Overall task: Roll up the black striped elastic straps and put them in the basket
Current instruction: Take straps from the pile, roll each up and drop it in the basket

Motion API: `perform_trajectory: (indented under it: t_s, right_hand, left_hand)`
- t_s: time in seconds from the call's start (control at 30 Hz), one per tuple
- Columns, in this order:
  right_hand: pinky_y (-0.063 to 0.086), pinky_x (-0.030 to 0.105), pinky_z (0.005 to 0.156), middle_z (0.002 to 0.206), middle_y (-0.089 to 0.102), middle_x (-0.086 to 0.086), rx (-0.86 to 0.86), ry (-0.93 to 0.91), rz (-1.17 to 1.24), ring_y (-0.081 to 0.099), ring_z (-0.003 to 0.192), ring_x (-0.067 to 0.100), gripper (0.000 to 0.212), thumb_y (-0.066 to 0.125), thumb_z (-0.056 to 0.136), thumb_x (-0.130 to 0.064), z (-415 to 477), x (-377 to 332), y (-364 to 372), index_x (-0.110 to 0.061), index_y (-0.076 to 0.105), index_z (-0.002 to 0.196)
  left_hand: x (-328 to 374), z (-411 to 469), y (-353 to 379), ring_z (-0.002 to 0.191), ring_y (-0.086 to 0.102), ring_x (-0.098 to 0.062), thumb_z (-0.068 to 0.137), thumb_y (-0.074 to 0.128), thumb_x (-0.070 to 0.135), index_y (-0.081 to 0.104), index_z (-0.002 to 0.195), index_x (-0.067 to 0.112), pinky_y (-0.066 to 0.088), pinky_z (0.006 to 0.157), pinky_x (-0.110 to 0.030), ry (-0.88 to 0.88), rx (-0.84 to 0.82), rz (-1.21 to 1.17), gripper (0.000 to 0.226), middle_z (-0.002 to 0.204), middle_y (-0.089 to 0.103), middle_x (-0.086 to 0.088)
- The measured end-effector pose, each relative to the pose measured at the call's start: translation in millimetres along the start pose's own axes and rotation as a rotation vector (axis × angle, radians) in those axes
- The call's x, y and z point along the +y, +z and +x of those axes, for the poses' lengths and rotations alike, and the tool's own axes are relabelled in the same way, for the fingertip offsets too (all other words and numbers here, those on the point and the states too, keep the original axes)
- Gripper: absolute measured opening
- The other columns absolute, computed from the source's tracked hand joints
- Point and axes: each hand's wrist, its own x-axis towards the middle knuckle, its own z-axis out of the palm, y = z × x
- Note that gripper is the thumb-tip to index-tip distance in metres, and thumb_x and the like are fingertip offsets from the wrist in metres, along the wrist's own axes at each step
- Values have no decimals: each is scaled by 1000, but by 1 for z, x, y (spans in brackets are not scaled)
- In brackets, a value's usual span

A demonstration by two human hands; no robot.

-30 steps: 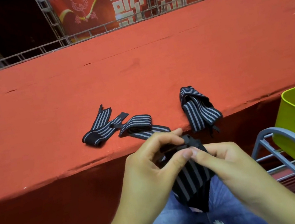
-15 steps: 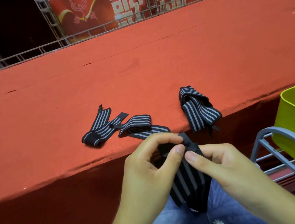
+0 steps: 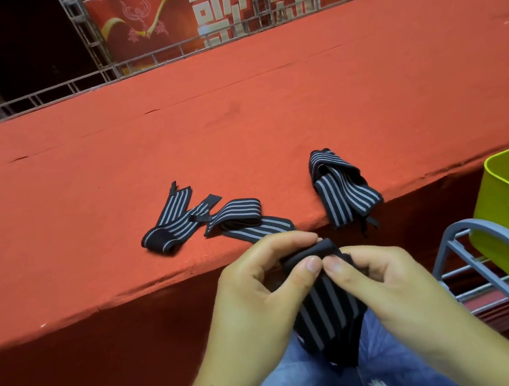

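Note:
I hold one black strap with grey stripes (image 3: 326, 309) over my lap, its top end folded into a small roll. My left hand (image 3: 258, 297) and my right hand (image 3: 383, 275) both pinch that rolled end, thumbs touching; the rest hangs down onto my jeans. On the red ledge lie a loose, partly folded strap (image 3: 203, 219) at the left and a bunched strap (image 3: 343, 190) at the edge, tails dangling over it. The yellow-green basket (image 3: 502, 217) stands at the right, with dark striped straps showing through its handle slot.
The basket sits on a grey metal wire rack (image 3: 502, 254) to my right. The red carpeted ledge (image 3: 235, 128) stretches across the view, its front edge just beyond my hands. Behind it are metal truss rails and a red banner (image 3: 213, 6).
My hands have shifted slightly up and closer together, and the strap's top end has been turned over into a tighter roll. The straps on the ledge have not moved.

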Motion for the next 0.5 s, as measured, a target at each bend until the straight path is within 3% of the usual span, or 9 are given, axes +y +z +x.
perform_trajectory:
  t_s: [0.07,0.23,0.4,0.5]
  right_hand:
    - [49,82,74,92,73,32,15,-6,-5,67,86,61,49,63,90,-58,0,0,-2,-13,78,103]
    - [51,75,85,95,73,31,49,-3,26,68,94,55,52,65,86,-59,-1,-4,1,-11,80,101]
    - [41,89,64,90,67,43,-22,122,109,58,76,74,60,70,81,-67,-1,-5,2,-11,76,100]
    - [41,87,63,84,64,46,-62,157,92,60,69,72,73,68,83,-71,0,-1,0,0,69,98]
  left_hand:
    - [-1,-1,0,109,71,-8,92,75,11,76,111,31,54,95,-25,-24,-35,-6,28,109,77,13]
    - [0,-2,0,105,72,-5,92,75,13,77,112,31,56,94,-27,-35,-26,23,27,107,78,16]
    - [4,1,0,100,73,-1,90,76,10,79,108,28,55,89,-19,37,66,29,26,102,78,18]
    - [5,4,-1,99,74,-3,89,76,7,79,106,26,56,87,-19,70,135,-20,26,101,79,16]
